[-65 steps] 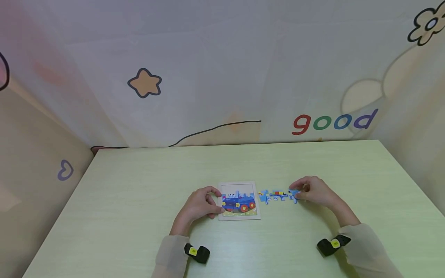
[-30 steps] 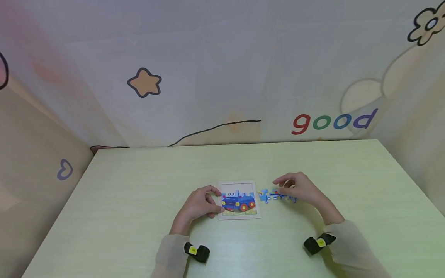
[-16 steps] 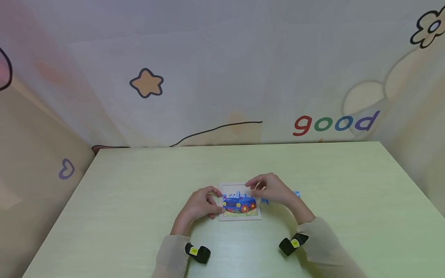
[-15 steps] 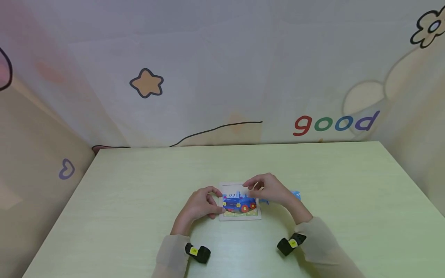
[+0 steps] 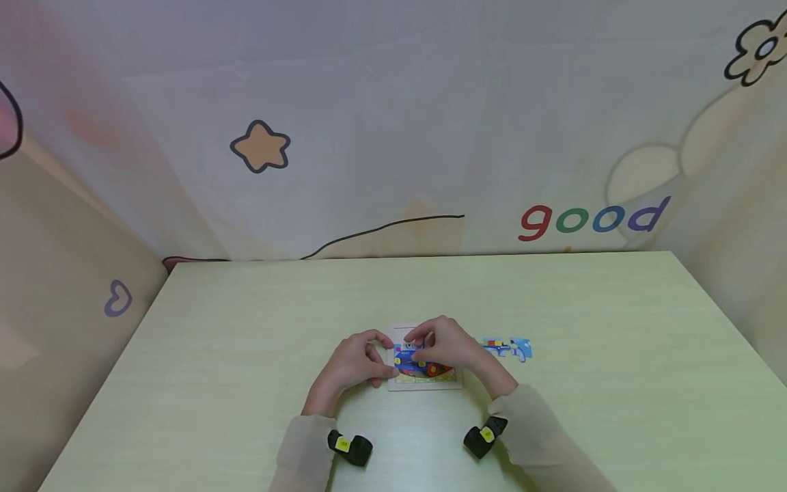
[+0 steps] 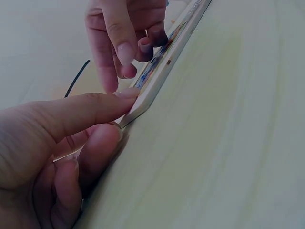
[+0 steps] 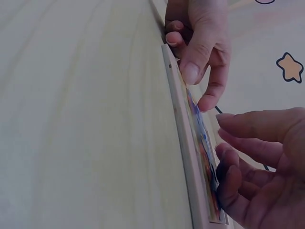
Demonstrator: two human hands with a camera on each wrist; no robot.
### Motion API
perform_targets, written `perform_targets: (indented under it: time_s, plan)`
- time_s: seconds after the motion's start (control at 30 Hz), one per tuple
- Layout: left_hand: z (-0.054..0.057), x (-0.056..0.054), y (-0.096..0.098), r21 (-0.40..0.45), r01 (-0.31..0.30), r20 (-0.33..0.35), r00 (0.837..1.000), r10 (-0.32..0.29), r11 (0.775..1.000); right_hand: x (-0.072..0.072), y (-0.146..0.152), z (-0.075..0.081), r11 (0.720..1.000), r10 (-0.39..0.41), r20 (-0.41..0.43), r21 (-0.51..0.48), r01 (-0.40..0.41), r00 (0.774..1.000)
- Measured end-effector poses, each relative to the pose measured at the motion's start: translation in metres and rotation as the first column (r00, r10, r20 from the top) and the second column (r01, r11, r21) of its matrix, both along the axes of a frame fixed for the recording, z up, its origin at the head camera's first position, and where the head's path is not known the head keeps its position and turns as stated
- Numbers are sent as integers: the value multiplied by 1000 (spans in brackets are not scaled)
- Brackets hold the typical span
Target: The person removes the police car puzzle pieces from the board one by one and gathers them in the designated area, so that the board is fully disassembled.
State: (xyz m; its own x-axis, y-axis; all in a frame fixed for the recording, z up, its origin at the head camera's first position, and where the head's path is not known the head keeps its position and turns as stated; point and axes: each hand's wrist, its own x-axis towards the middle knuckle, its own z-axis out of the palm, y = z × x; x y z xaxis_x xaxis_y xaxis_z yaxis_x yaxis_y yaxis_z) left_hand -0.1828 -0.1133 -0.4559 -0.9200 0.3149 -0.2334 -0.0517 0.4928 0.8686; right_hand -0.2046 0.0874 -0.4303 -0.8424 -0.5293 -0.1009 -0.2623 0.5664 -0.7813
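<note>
My left hand (image 5: 352,359) pinches the left side of the wooden frame (image 5: 424,387), thumb near its lower left corner, index finger higher up; those fingers are narrow, closed on the rim. The frame lies on the tabletop (image 5: 246,342). My right hand (image 5: 447,342) reaches in over the frame's right side with fingers bent and a gap between thumb and index finger; I cannot tell whether a piece is hidden among them. Inside the frame the tractor picture (image 5: 430,372) fills the lower part, and a pale band shows at the upper left. Just right of the frame lie a red-and-yellow-marked piece (image 5: 495,344) and, beside it, a blue piece (image 5: 522,347).

I judge the step to be fitting a piece into the frame's upper left. To do it well, my left fingers should brace the rim without lifting or sliding it. My right fingers should lower the piece level, line its tabs up with the notches of the row beneath, then press straight down; a sideways shove could pop up a neighbour. My right wrist should ride high enough to clear the pieces right of the frame.
</note>
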Motion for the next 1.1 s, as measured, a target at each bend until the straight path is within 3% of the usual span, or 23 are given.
perform_targets:
  time_s: [0.43, 0.87, 1.1]
  plan:
    - [1, 0, -1, 15, 12, 2, 1000, -12, 1000, -1, -11, -2, 989, -85, -17, 117, 86, 996]
    - [-1, -1, -1, -2, 9, -11, 1000, -9, 1000, -1, -16, -2, 981, -118, 2, 157, 117, 993]
    - [1, 0, 0, 4, 3, -2, 1000, -3, 1000, 1, -17, -2, 982, -95, -5, 164, 94, 995]
